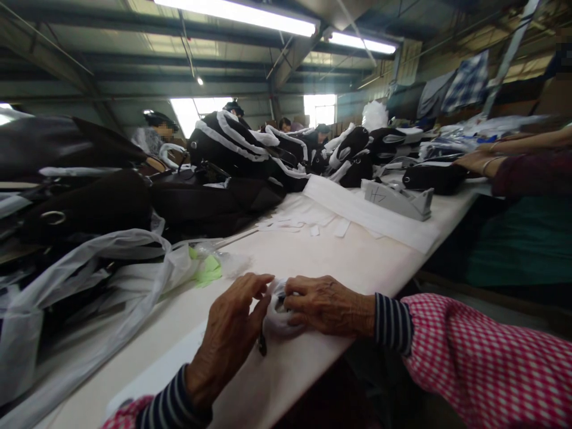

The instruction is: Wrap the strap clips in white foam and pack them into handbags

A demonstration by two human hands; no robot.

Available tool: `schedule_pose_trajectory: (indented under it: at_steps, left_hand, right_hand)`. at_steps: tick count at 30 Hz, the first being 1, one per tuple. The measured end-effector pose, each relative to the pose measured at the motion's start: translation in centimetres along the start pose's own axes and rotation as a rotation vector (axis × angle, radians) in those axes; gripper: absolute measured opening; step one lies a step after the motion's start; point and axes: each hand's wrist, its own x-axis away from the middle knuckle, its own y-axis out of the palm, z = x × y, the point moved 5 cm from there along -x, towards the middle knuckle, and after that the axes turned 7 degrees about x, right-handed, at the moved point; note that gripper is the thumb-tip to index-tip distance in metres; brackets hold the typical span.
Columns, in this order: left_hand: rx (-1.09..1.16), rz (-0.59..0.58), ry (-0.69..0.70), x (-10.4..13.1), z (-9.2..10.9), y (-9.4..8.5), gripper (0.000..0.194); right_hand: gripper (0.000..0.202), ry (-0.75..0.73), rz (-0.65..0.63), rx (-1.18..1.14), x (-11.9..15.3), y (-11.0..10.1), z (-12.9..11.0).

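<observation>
Between my hands, close to the table's front edge, sits a coiled strap wrapped in white paper [281, 325]. My right hand [324, 301] grips its right side with bent fingers. On the other side my left hand [239, 313] curves around the coil, fingertips and thumb at its edge. A small dark metal clasp [261, 345] hangs out just below my left thumb. The inside of the coil is partly hidden by my fingers.
Black bags [223, 196] with white-wrapped handles pile up at the left and back. A grey tape dispenser [397, 199] and a long white foam strip [370, 211] lie ahead on the table [322, 253]. At the right, a co-worker's hands [480, 161] touch a black bag.
</observation>
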Motion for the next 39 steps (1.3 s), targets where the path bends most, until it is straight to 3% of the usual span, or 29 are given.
schedule_pose_trajectory:
  at_steps: [5,15,21,25,31,36,39]
  left_hand:
    - [0.116,-0.222,-0.086,-1.5,-0.9,0.3,0.022]
    - [0.180,-0.408,-0.218,-3.2,1.2,-0.3,0.023]
    - [0.122,-0.327,-0.335,-2.5,-0.3,0.5,0.013]
    - [0.085,-0.232,-0.339,-1.4,-0.8,1.0,0.010]
    - [0.080,-0.124,-0.473,-0.1,-0.9,0.5,0.023]
    - [0.135,-0.238,-0.524,0.0,-0.6,0.7,0.030]
    - [0.019,-0.256,-0.432,-0.4,0.5,0.7,0.025]
  right_hand:
    - [0.021,0.046,-0.036,-0.013,0.1,-0.1,0.1]
    - [0.026,0.037,-0.046,-0.055,0.2,0.1,0.3]
    - [0.023,0.063,-0.063,-0.055,0.3,0.1,0.4]
    - [0.021,0.059,-0.040,-0.077,0.2,-0.1,0.3]
    - [0.015,0.059,-0.036,-0.091,0.1,-0.3,0.2]
    - [0.017,0.067,-0.023,-0.117,0.1,-0.2,0.3]
    - [0.018,0.070,-0.025,-0.111,0.1,-0.2,0.3]
